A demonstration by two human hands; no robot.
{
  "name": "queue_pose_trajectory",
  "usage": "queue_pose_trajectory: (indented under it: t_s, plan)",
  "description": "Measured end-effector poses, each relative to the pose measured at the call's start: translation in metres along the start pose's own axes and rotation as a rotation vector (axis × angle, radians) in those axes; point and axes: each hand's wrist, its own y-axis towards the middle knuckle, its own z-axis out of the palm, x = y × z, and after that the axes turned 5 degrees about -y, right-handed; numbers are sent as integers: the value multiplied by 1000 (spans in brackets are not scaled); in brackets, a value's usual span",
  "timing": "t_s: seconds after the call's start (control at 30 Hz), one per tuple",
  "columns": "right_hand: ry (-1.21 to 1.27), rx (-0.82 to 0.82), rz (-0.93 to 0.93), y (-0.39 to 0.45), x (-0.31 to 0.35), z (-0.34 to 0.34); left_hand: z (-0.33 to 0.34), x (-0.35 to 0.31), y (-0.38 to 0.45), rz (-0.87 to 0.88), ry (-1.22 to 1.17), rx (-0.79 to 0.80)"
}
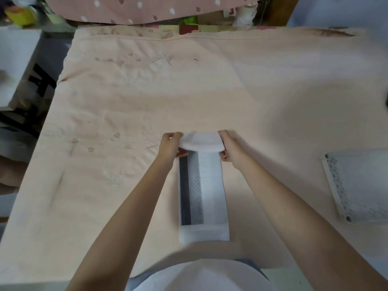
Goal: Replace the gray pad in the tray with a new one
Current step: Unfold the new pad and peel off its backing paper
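A long folded pad (206, 196), white with a dark gray strip and a patterned gray band along its left side, lies lengthwise on the pink cloth in front of me. Its far end is curled over into a white fold (201, 141). My left hand (171, 147) grips the left corner of that fold and my right hand (230, 149) grips the right corner. A white tray (330, 181) with a perforated patterned surface lies at the right edge of the table, apart from both hands. Whether a pad lies inside the tray is unclear.
The table is covered by a pale pink embroidered cloth (147, 97). A pink spotted fabric (147, 7) and clutter lie beyond the far edge. A white box with black print (21, 66) stands at the left.
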Motion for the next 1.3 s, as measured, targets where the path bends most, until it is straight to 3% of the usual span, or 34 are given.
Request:
queue_pose_trajectory:
  t_s: [0.17, 0.5, 0.63, 0.7, 0.83, 0.93, 1.03, 1.13, 1.3]
  plan:
    - [141, 32, -91, 8, 34, 0, 8, -29, 25, 45, -69, 45]
    - [-19, -58, -114, 51, 40, 14, 17, -41, 80, -74, 152, 120]
    - [-121, -87, -179, 56, 39, 17, 18, -34, 91, 40, 225, 110]
    - [-252, -107, -204, 53, 40, 19, 20, -30, 90, 143, 401, 95]
    - [-477, -110, -168, 26, 23, 23, 37, -12, 71, 420, 1009, 64]
    - [-621, -102, -140, 1, -6, 29, 58, 2, 54, 450, 1289, 139]
    - [-738, -184, -104, -21, -26, 35, 71, 6, 45, 383, 1409, 118]
    - [-801, -154, -63, -37, -38, 38, 79, 11, 38, 303, 1437, 74]
    - [-720, -119, -82, -50, -54, 45, 80, 16, 28, 284, 1490, 61]
